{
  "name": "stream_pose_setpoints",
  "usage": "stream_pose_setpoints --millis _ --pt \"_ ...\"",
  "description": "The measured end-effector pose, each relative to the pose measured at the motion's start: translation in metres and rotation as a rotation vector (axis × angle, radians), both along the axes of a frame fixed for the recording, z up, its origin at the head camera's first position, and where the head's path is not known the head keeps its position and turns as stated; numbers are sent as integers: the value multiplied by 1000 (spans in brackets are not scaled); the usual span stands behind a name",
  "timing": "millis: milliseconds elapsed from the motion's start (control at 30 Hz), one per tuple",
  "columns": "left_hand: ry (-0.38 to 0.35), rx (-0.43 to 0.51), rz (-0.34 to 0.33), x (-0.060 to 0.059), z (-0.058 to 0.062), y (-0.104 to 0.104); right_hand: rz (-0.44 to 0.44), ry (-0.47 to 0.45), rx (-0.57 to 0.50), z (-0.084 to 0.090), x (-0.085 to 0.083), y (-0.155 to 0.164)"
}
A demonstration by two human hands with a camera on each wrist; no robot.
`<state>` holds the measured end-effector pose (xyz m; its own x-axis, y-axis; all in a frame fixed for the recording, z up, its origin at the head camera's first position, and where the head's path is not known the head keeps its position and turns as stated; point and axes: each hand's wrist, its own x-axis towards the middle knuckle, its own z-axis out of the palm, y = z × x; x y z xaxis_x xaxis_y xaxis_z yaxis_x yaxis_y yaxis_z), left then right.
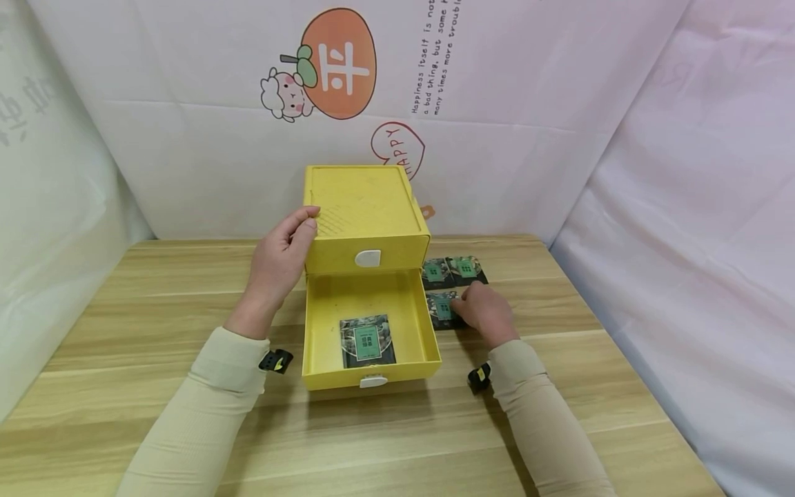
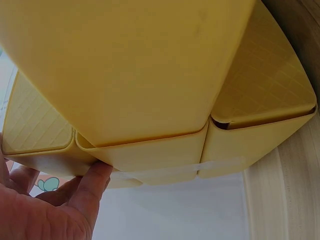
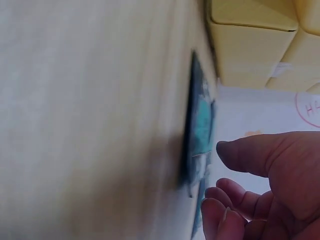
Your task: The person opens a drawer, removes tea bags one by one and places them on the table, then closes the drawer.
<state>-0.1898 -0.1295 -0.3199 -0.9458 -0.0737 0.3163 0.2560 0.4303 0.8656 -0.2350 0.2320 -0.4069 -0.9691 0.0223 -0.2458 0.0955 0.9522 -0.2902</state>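
Observation:
A yellow two-drawer box (image 1: 369, 200) stands at the back of the table, its lower drawer (image 1: 313, 324) pulled out. Inside that drawer lies a flat square sachet (image 1: 367, 342), dark with a green label. My left hand (image 1: 279, 259) holds the box's upper left edge; its fingers (image 2: 92, 187) show against the yellow side in the left wrist view. Right of the drawer, my right hand (image 1: 487, 310) is at another sachet (image 1: 442, 308) on the table. In the right wrist view, its thumb and fingers are apart beside the sachet (image 3: 201, 125).
Two more sachets, one left (image 1: 437, 273) and one right (image 1: 467, 270), lie side by side behind the one at my right hand. White printed cloth (image 1: 497, 159) hangs behind and at both sides of the wooden table (image 1: 155, 331).

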Motion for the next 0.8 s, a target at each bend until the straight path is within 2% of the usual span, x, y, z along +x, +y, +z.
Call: stream_pose_setpoints --millis 200,367,633,800 --pt "3 1 -3 0 0 0 -16 68 -8 16 7 -4" --pt "3 -2 -4 0 1 0 -24 146 -61 27 16 -9" --pt "4 -11 -1 0 0 0 6 362 -135 47 34 -24" --pt "6 -14 7 -1 -1 0 24 441 -183 65 48 -34"
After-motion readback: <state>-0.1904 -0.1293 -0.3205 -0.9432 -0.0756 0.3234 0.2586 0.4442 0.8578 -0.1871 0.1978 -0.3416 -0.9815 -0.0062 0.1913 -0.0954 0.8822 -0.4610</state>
